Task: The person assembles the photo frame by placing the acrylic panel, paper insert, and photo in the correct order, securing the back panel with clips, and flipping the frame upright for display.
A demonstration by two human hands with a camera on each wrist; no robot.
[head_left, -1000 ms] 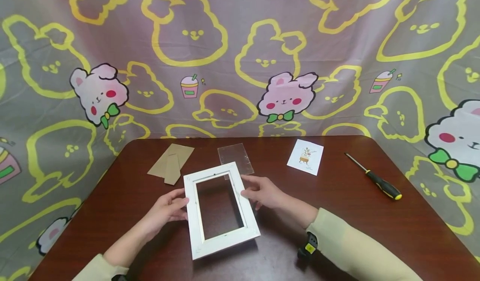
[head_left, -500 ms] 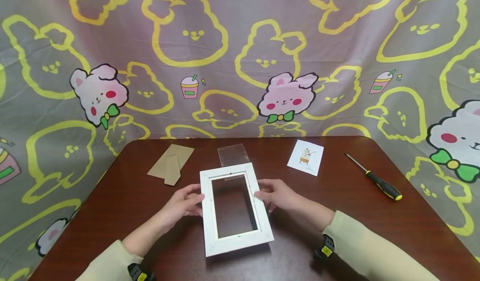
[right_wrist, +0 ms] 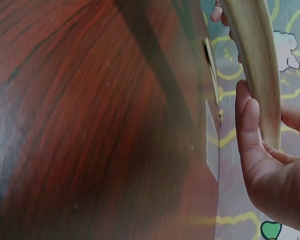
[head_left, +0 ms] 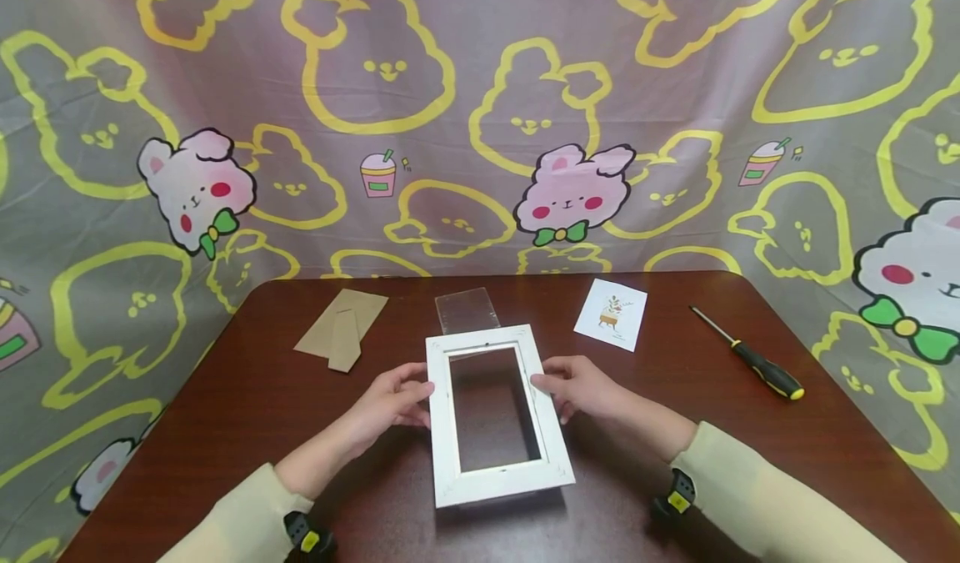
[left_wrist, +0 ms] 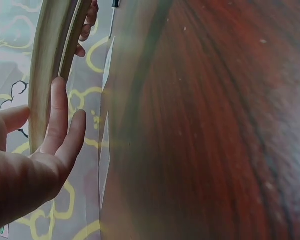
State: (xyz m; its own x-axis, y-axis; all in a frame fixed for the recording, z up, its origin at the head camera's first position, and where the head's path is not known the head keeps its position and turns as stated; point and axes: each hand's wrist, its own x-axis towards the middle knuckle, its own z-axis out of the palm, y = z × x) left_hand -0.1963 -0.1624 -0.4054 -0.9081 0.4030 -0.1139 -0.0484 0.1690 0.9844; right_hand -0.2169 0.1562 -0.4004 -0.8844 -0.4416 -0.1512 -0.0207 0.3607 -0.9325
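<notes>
A white picture frame (head_left: pixel 504 481), its middle hollow, is held above the table between both hands. My left hand (head_left: pixel 387 400) grips its left side, thumb on the upper face and fingers beneath. On the opposite side my right hand (head_left: pixel 588 389) pinches the frame in the same way. In the left wrist view the left hand (left_wrist: pixel 37 167) has the wood-coloured edge of the frame (left_wrist: pixel 46 60) between thumb and fingers. The right wrist view shows the right hand (right_wrist: pixel 275 175) around the other edge of the frame (right_wrist: pixel 260 65).
Behind the frame lies a clear sheet (head_left: pixel 467 309), partly covered by it. A brown backing board (head_left: pixel 360 304) with a stand leg (head_left: pixel 345 342) is at the back left. A printed card (head_left: pixel 611 317) and a screwdriver (head_left: pixel 757 363) lie to the right on the brown table (head_left: pixel 247 396).
Both hands have carried the picture frame to the right, and it has turned a little to sit straighter. The things lying on the table have stayed put.
</notes>
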